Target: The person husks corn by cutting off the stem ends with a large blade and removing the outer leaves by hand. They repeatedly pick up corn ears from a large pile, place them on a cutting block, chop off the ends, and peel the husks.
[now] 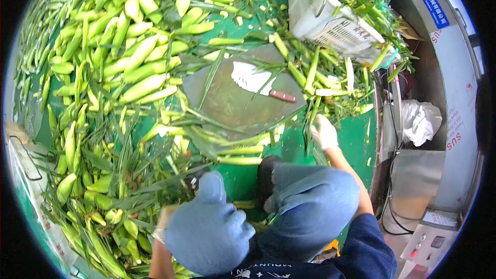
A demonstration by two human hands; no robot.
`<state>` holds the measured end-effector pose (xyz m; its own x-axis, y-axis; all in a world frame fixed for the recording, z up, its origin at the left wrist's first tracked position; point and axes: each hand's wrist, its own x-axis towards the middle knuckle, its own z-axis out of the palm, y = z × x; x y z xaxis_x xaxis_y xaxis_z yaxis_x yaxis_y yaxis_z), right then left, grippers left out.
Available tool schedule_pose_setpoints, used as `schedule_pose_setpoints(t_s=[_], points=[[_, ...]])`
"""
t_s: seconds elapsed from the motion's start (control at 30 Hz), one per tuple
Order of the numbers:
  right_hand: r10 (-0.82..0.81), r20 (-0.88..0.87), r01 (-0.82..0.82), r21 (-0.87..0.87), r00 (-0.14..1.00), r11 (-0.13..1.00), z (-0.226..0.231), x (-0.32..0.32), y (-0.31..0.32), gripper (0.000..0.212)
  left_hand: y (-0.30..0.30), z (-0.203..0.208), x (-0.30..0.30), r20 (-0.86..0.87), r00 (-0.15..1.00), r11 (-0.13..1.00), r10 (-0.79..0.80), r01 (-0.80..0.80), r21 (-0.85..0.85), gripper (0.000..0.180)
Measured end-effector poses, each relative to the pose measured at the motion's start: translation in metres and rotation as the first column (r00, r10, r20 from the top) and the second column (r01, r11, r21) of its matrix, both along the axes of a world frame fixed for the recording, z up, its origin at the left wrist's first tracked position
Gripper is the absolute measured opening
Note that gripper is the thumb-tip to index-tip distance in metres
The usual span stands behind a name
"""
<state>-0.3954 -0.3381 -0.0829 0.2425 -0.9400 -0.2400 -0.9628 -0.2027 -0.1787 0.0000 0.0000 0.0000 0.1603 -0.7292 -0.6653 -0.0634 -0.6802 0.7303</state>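
Note:
My right hand (324,133), in a white glove, is beside my right knee at the near right edge of a cutting board (217,95). Its fingers are closed round long green corn leaves (312,114). A cleaver (253,80) with a reddish-brown handle lies flat on that board, and loose leaves cross its blade. By the heap of unhusked corn (106,217) at the near left is my left hand (158,234), also gloved. My left knee and the wrist hide most of it, so its fingers do not show.
Pale green corn ears (139,57) are piled at the far left. A tilted white crate (323,13) of leaves stands at the far right, with cut stalks and husks (320,75) beside it. Green flooring (356,137) shows between scraps. A metal control box (431,243) is at the near right.

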Motion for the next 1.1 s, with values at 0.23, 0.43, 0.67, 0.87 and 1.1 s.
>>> schedule_pose_setpoints(t_s=[0.23, 0.43, 0.67, 0.87, 1.1], points=[[0.323, -0.191, -0.351, -0.139, 0.927, 0.926, -0.086, 0.064, -0.11, 0.039, -0.169, -0.182, -0.002, 0.4, 0.894, 0.974, 0.201, -0.227, 0.019, 0.081], [0.128, -0.206, -0.15, -0.096, 0.97, 0.984, -0.095, 0.035, -0.171, 0.041, -0.211, -0.193, -0.029, 0.685, 0.729, 0.976, 0.017, -0.16, 0.147, 0.088], [0.11, 0.077, -0.125, 0.223, 0.991, 0.967, -0.1, 0.035, -0.121, 0.046, -0.217, -0.213, -0.003, 0.507, 0.819, 0.96, 0.271, -0.265, -0.085, 0.057], [-0.103, 0.214, 0.052, 0.234, 0.971, 0.971, -0.11, 0.018, -0.007, 0.043, -0.155, -0.209, 0.026, 0.608, 0.793, 0.997, 0.043, 0.008, -0.081, 0.064], [0.145, -0.019, -0.146, -0.082, 0.989, 0.986, -0.116, -0.041, -0.026, 0.031, -0.029, -0.069, 0.006, 0.568, 0.643, 0.802, 0.515, -0.127, -0.584, 0.048]])
